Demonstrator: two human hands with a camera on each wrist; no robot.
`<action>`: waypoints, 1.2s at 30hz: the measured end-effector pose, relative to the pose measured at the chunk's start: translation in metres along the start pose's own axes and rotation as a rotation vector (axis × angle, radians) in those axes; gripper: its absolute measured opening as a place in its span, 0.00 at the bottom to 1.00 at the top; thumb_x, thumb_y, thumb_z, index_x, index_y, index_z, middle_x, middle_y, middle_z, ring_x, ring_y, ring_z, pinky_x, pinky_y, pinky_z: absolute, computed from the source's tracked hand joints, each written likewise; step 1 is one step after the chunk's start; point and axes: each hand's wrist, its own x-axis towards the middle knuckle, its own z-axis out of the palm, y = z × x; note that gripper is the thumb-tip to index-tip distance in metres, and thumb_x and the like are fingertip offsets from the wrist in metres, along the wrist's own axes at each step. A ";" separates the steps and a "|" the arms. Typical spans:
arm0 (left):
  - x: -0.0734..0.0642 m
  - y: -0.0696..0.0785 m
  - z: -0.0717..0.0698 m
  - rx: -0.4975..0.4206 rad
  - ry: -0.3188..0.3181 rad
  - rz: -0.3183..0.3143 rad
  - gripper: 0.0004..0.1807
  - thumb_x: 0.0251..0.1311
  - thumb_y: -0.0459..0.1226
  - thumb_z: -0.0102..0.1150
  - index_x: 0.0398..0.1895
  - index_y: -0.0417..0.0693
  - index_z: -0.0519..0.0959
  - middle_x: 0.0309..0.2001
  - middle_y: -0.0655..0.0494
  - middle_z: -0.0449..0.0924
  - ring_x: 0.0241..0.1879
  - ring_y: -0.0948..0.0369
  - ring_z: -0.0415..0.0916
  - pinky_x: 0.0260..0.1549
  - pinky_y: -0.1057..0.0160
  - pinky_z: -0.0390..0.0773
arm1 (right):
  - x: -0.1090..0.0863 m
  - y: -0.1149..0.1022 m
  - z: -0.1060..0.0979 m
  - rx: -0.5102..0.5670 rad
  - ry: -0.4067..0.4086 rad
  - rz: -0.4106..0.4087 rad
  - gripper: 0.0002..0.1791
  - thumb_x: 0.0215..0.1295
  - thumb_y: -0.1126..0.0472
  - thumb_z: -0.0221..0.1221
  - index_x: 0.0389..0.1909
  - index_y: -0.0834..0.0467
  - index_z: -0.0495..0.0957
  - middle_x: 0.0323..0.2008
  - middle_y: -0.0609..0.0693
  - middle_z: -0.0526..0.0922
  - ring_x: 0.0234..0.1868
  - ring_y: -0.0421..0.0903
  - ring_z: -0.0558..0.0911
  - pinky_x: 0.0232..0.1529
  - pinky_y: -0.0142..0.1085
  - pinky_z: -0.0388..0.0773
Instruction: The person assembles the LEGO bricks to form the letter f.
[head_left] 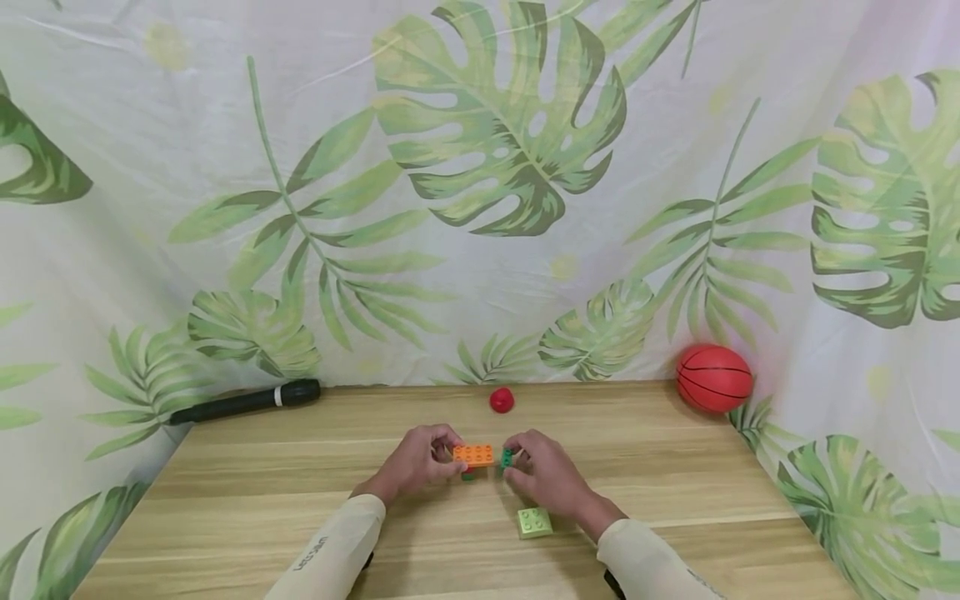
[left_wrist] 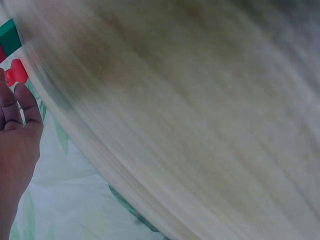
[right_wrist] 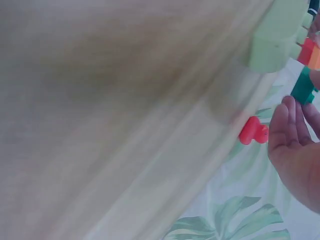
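Observation:
Near the middle of the table, my left hand [head_left: 423, 456] grips an orange toy brick [head_left: 474, 455] with studs on top. Red and green parts [head_left: 468, 475] show beneath the orange brick; how they join is hidden. Just to its right, my right hand [head_left: 545, 472] pinches a small green brick [head_left: 507, 457] between thumb and fingers, a little apart from the orange one. In the right wrist view the green brick [right_wrist: 302, 86] is at the fingertips, close to the red and orange bricks. A light green brick [head_left: 535, 522] lies on the table below the right hand.
A small red knobbed piece [head_left: 502, 400] stands near the table's back edge. A red ball [head_left: 714, 378] sits at the back right corner, and a black stick-like object [head_left: 247, 401] lies at the back left. Behind the wooden table [head_left: 262, 517] hangs a leaf-patterned cloth [head_left: 480, 275].

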 end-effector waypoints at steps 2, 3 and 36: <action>0.000 0.000 0.000 0.002 0.001 0.003 0.11 0.60 0.34 0.78 0.43 0.45 0.86 0.36 0.51 0.84 0.33 0.61 0.73 0.31 0.71 0.74 | 0.004 -0.005 0.000 -0.001 0.039 -0.007 0.15 0.72 0.63 0.68 0.56 0.60 0.81 0.51 0.53 0.85 0.50 0.49 0.86 0.50 0.43 0.86; 0.000 0.000 0.000 0.002 0.001 0.004 0.11 0.60 0.34 0.78 0.43 0.45 0.86 0.36 0.51 0.84 0.33 0.61 0.73 0.31 0.71 0.74 | 0.007 -0.007 0.001 -0.003 0.058 -0.013 0.15 0.72 0.64 0.68 0.56 0.59 0.81 0.52 0.53 0.85 0.50 0.50 0.86 0.50 0.44 0.86; 0.000 -0.004 0.001 -0.017 0.001 0.013 0.11 0.60 0.33 0.78 0.42 0.43 0.85 0.34 0.48 0.84 0.31 0.62 0.74 0.30 0.72 0.74 | 0.040 -0.035 0.020 -0.078 0.005 -0.077 0.16 0.69 0.63 0.72 0.56 0.57 0.86 0.53 0.51 0.90 0.52 0.49 0.86 0.55 0.42 0.84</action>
